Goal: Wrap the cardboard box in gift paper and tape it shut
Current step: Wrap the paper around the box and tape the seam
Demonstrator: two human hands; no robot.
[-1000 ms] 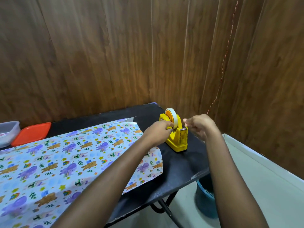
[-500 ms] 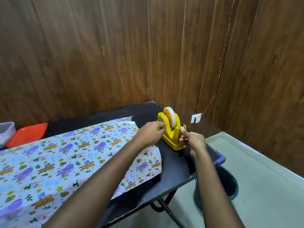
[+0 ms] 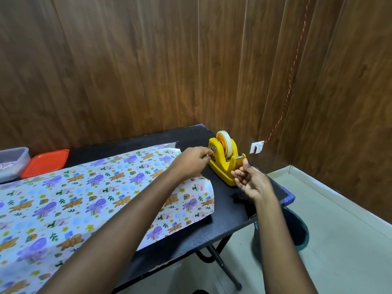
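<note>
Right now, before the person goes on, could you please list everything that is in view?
tape dispenser: 1, yellow, far right of the table
tape roll: 1, white with orange core, in the dispenser
gift paper: 1 sheet, white with an animal print, spread on the table
table: 1, black
lid: 1, red, far left
container: 1, clear, left of the lid
bin: 1, teal, on the floor
wall socket: 1, white
wire: 1, red, on the wall
left hand: holds the dispenser's side
right hand: fingers curled at the cutter end
</note>
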